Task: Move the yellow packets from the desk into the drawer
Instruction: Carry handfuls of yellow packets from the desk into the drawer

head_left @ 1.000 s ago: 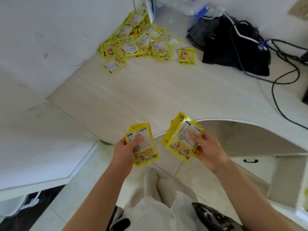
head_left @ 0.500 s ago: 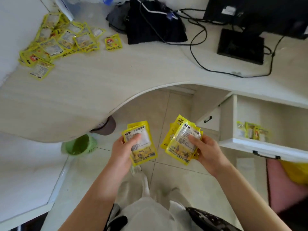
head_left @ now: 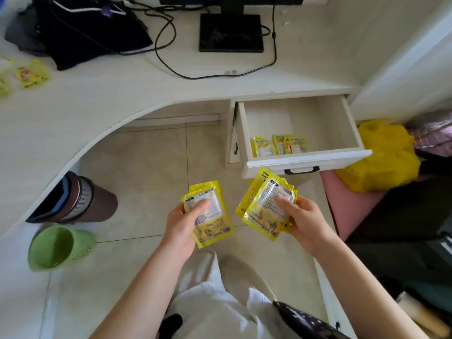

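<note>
My left hand (head_left: 183,223) grips a small stack of yellow packets (head_left: 212,225) over the tiled floor, thumb across the top one. My right hand (head_left: 305,222) holds a thicker fan of yellow packets (head_left: 263,206) just below the front of the open white drawer (head_left: 308,159). A few yellow packets (head_left: 278,145) lie against the drawer's front wall inside. On the curved desk (head_left: 102,99), at the far left edge, more yellow packets (head_left: 31,74) remain in view.
A black monitor base (head_left: 231,33) with cables and a dark bag (head_left: 80,30) sit on the desk. Under the desk stand a brown bin (head_left: 83,200) and a green basket (head_left: 57,247). A yellow plastic bag (head_left: 384,157) lies right of the drawer.
The view has swung right from the packet pile to the open drawer. Both hands kept their packets and now sit close to the drawer front.
</note>
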Motion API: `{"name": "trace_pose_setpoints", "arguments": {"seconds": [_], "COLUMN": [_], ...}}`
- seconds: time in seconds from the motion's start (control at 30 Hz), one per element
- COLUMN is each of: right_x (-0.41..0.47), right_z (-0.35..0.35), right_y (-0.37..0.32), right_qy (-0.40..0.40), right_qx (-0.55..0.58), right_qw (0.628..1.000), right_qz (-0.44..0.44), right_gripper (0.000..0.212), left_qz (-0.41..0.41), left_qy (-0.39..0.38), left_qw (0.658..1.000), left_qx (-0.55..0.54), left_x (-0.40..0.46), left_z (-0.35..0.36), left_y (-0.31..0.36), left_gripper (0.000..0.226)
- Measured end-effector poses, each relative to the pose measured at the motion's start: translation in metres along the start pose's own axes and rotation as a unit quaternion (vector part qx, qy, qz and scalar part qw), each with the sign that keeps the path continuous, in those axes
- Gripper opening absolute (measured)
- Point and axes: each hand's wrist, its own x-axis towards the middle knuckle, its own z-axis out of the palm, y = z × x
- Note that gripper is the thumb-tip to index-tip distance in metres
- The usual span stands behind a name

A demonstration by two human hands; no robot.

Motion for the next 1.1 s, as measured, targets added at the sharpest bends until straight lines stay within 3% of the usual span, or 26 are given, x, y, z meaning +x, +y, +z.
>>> {"name": "trace_pose_setpoints", "arguments": {"seconds": [0.67,0.93,1.1], "right_x": [0.132,0.193,0.238], "right_z": [-0.097,-0.151,-0.193], "right_y": [-0.117,-0.164,-0.187], "right_qy": [0.108,0.132,0.111], "right_qx": [0.027,-0.060,-0.156], "right_qw": [0.994,0.989,0.981], "right_qz": [-0.014,-0.008,-0.005], "right_gripper": [0.023,0.018,0.019], "left_qz": [-0.043,-0.059,-0.088], "left_qy": [-0.042,-0.018,-0.002], "left_qw": [0.996,0.994,0.992], "left_qx": [0.073,0.095,0.094], "left_x": [0.146,0.192,0.214], "left_z": [0.190,0.254,0.300], "left_y": [0.052,0.046,0.033], "left_gripper": [0.036,0.024,0.042]}}
